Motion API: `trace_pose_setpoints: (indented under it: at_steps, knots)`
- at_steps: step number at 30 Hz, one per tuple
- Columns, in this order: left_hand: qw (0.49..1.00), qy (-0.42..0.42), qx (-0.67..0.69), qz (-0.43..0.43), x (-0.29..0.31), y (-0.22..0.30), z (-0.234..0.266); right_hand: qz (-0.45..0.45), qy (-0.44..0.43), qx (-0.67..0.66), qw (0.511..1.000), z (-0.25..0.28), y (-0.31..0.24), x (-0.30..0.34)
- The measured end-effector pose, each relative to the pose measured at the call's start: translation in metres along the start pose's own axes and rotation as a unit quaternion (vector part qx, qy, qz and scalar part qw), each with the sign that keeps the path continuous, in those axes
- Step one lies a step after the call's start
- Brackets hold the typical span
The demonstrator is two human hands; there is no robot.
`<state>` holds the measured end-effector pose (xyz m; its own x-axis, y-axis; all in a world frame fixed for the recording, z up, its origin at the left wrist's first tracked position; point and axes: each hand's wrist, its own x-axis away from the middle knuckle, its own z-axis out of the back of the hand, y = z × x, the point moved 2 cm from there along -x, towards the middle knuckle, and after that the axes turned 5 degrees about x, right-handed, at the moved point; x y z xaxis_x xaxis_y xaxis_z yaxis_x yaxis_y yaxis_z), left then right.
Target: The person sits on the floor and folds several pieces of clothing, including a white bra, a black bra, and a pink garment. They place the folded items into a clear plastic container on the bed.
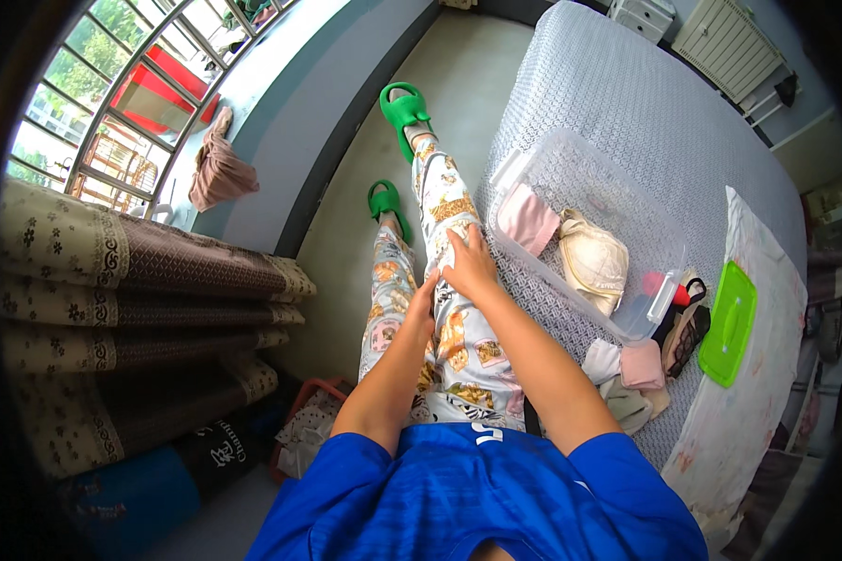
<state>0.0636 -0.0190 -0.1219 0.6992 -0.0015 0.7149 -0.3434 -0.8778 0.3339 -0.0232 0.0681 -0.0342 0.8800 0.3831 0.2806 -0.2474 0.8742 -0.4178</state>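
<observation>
My right hand (471, 264) lies on the right leg of my patterned trousers (454, 332), near the knee, its fingers spread and nothing in it. Close by, my left hand (425, 297) is turned edge-on against the inner side of the same leg. Its visible fingers look stretched out and hold nothing that I can see. On the bed just right of my legs stands a clear plastic box (627, 201) without its lid. Inside it are a cream bra (593, 262) and a folded pink cloth (528, 219).
Small folded clothes (642, 365) and a black lace garment (687, 338) lie beside the box. A green lid (728, 323) rests on a white cloth (720, 439) on the bed (571, 75). Curtains (178, 271) hang left, below a barred window (131, 103). Green slippers (405, 114) are on my feet.
</observation>
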Motion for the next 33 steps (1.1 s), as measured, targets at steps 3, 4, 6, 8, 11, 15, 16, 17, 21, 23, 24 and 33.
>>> trace_pose_setpoints:
  at_steps: [3, 4, 6, 8, 11, 15, 16, 17, 21, 23, 24, 33]
  knots:
    - [1.000, -0.015, 0.012, 0.023, -0.008, -0.004, 0.020, 0.075, 0.057, -0.073, 0.993, -0.013, 0.023, 0.008]
    - [0.999, -0.022, 0.012, 0.025, -0.012, -0.005, 0.019, 0.065, 0.065, -0.096, 0.991, -0.015, 0.032, 0.014]
    - [0.999, -0.029, 0.017, 0.030, -0.018, -0.008, 0.016, 0.045, 0.075, -0.144, 0.986, -0.008, 0.037, 0.036]
    - [0.999, 0.008, 0.026, 0.036, -0.024, -0.011, 0.022, 0.033, 0.079, -0.160, 0.983, -0.005, 0.044, 0.055]
    - [0.992, 0.120, -0.030, -0.012, -0.031, -0.016, 0.016, 0.015, 0.083, -0.158, 0.984, -0.011, 0.061, 0.069]
    - [0.923, 0.084, -0.278, -0.254, 0.006, -0.009, -0.013, 0.050, 0.103, -0.168, 0.979, -0.007, 0.057, 0.076]
    - [0.870, 0.109, -0.393, -0.277, -0.008, -0.019, -0.003, 0.055, 0.104, -0.157, 0.981, -0.008, 0.055, 0.076]
    - [0.842, 0.096, -0.439, -0.299, 0.003, -0.020, -0.008, 0.057, 0.110, -0.144, 0.982, -0.008, 0.055, 0.075]
    - [0.788, 0.024, -0.522, -0.324, 0.051, -0.015, -0.010, 0.061, 0.133, -0.115, 0.983, -0.012, 0.054, 0.069]
    - [0.864, -0.039, -0.454, -0.214, 0.054, 0.010, 0.015, 0.061, 0.135, -0.127, 0.981, -0.013, 0.056, 0.069]
    - [0.851, -0.059, -0.500, -0.146, 0.044, 0.032, 0.045, 0.064, 0.128, -0.130, 0.981, -0.015, 0.055, 0.073]
    - [0.292, 0.054, -0.947, -0.125, 0.022, 0.080, 0.051, 0.038, 0.109, -0.132, 0.984, -0.004, 0.048, 0.075]
